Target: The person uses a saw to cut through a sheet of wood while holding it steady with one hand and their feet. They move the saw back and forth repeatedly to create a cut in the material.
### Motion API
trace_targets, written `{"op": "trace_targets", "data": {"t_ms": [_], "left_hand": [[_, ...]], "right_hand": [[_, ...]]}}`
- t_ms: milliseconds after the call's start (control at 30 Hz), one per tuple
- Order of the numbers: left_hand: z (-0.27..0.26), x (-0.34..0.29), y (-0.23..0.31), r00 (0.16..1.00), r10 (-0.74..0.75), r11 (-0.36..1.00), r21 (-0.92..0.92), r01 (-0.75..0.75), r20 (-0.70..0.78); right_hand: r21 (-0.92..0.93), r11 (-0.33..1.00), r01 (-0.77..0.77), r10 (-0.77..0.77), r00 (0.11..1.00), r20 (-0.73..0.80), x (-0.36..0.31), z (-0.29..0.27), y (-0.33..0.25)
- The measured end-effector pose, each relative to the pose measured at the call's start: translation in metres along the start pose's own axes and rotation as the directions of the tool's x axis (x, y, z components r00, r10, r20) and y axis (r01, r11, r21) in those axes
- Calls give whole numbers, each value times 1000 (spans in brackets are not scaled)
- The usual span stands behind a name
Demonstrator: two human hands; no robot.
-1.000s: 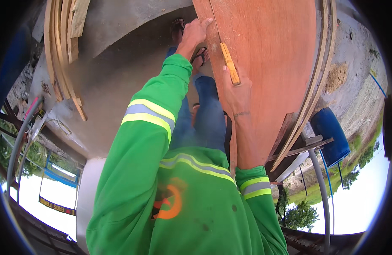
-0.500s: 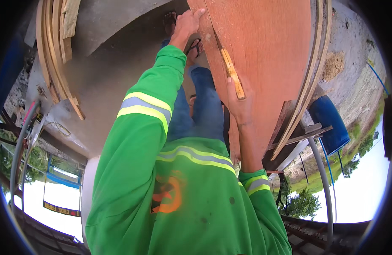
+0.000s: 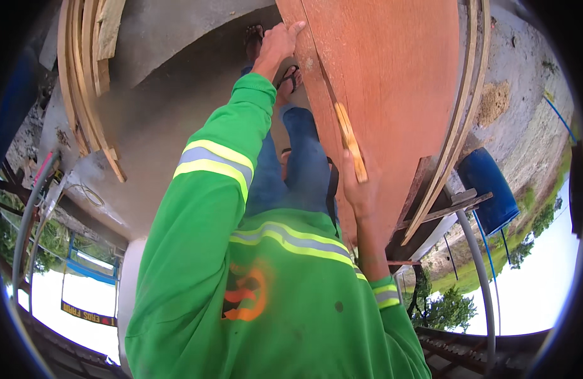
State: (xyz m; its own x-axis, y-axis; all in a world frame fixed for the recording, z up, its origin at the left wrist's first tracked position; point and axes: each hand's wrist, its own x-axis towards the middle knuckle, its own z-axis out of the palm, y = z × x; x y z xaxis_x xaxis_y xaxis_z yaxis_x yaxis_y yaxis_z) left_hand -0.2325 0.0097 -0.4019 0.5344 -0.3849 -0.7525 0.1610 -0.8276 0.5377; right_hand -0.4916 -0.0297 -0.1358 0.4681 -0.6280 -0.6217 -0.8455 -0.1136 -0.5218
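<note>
A reddish-brown plywood sheet (image 3: 392,95) lies in front of me, with a long narrow cut running near its left edge. My right hand (image 3: 360,189) is closed around the yellowish wooden handle of a handsaw (image 3: 349,140). The saw's thin dark blade points away from me and sits in the line of the cut. Farther off, my left hand (image 3: 280,47) grips the strip's left edge, thumb on top and fingers curled down the side. That strip (image 3: 317,82) is still beside the main sheet.
Long wooden battens (image 3: 83,76) stand at the left, and more battens (image 3: 459,126) run along the sheet's right side. A blue barrel (image 3: 488,189) lies beyond them. Sawdust (image 3: 494,104) is heaped on the ground. My sandalled feet (image 3: 290,79) are just left of the sheet.
My right hand has drawn the handsaw back toward my body along the cut. My left hand keeps its hold on the strip's edge, nearly unmoved.
</note>
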Motion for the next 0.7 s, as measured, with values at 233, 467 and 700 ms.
{"op": "trace_targets", "data": {"t_ms": [233, 467, 700], "left_hand": [[0, 4, 15, 997, -6, 1000, 23, 8, -83], [-9, -9, 12, 993, -67, 991, -112, 77, 93], [6, -11, 11, 996, -76, 997, 11, 77, -36]], "right_hand": [[-36, 974, 223, -224, 974, -43, -74, -39, 20], [32, 999, 28, -27, 999, -20, -6, -4, -7], [-5, 991, 137, -137, 989, -47, -57, -21, 14]]}}
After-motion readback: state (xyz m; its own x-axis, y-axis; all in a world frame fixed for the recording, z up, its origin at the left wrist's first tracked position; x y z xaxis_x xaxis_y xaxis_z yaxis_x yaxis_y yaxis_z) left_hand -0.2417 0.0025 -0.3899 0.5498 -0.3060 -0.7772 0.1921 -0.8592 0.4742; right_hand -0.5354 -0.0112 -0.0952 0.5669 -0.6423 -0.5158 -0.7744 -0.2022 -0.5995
